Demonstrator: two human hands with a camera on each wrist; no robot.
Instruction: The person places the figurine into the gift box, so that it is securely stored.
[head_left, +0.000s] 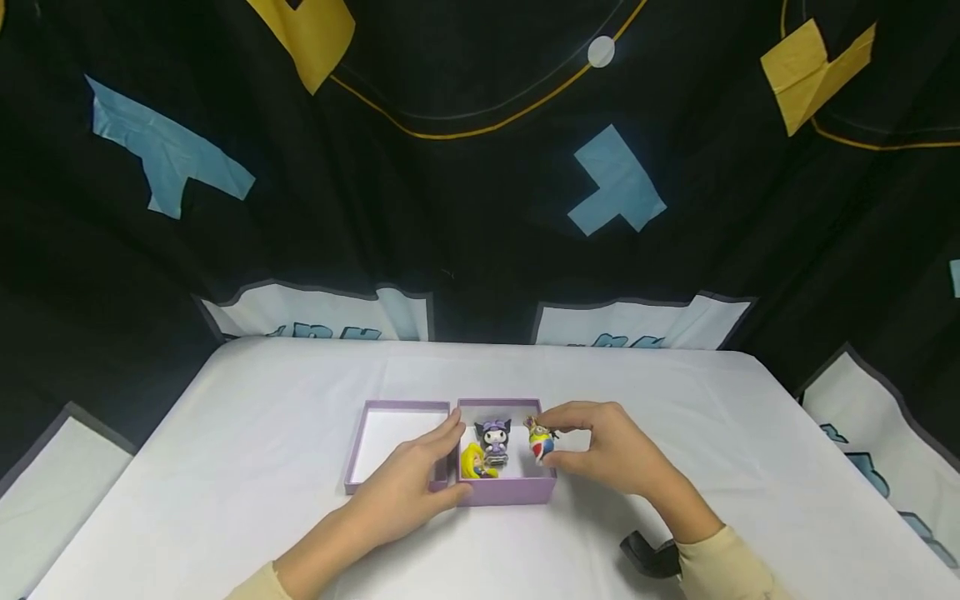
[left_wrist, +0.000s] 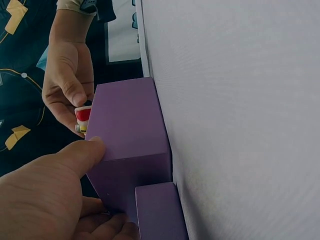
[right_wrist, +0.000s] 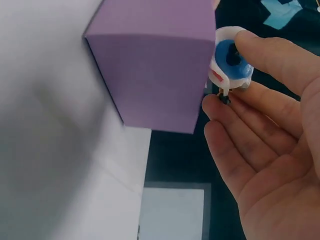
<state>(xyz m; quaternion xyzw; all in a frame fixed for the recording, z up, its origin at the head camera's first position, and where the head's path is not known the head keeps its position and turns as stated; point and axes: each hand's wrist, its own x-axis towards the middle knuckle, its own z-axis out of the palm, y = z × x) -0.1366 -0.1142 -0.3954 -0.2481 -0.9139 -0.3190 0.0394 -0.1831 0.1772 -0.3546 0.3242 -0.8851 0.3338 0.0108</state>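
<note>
In the head view a purple box [head_left: 506,493] stands on the white table, its open top facing up. My left hand [head_left: 411,483] grips its left side, the thumb at the front edge in the left wrist view. Over the box's right side, my right hand [head_left: 607,446] pinches a small yellow Minion figurine [head_left: 540,442] with a red, white and blue lower part. The right wrist view shows its blue and white underside [right_wrist: 239,70]. A figurine with a black, eared hood [head_left: 495,442] and a yellow-haired figurine [head_left: 474,461] are inside the box.
A shallow purple lid [head_left: 354,454] with a white inside lies against the box's left side, partly behind my left hand. A black curved object [head_left: 648,557] is by the right sleeve. A dark patterned curtain [head_left: 450,208] hangs behind the table [head_left: 300,383].
</note>
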